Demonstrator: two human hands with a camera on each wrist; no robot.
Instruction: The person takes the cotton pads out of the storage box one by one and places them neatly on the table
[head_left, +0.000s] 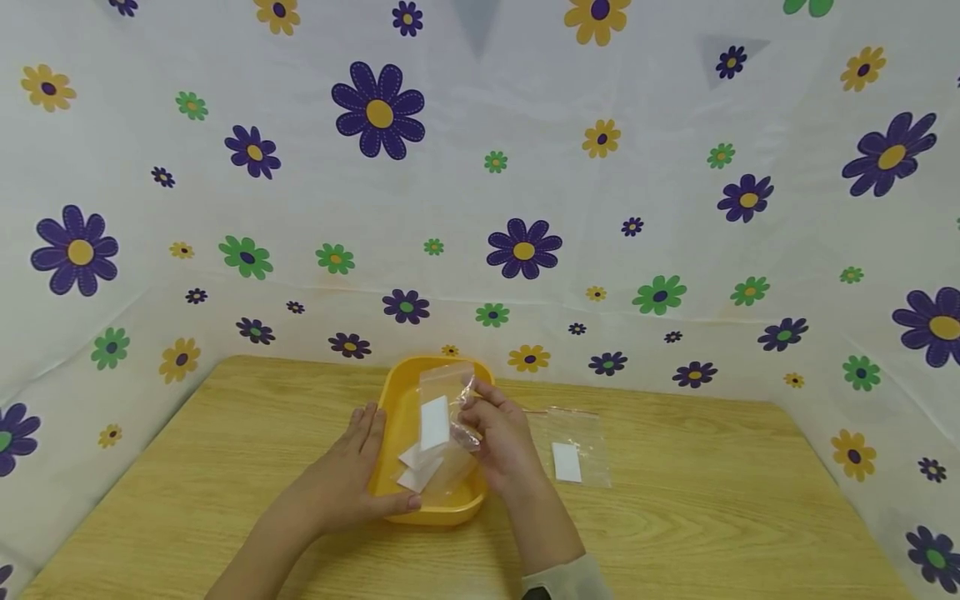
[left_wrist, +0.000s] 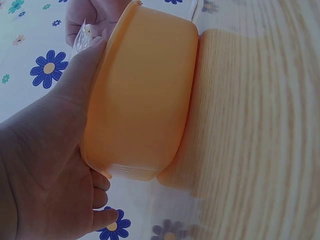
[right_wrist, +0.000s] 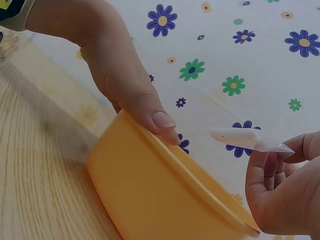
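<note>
Above the yellow basin (head_left: 433,514), my nearer right hand (head_left: 501,433) pinches the clear zip bag (head_left: 453,393), its white card (head_left: 433,423) lying lengthwise along the basin; my left hand (head_left: 347,477) rests against the basin's left side, fingers extended.

The yellow tray (head_left: 437,519) obstructs the middle; tabletop (head_left: 712,500) right of the flat bag (head_left: 570,458) leaves passage.

This looks like a screened-off workspace, flower-printed white sheeting (head_left: 450,200) enclosing a wood-grain table (head_left: 690,517) on three sides.
</note>
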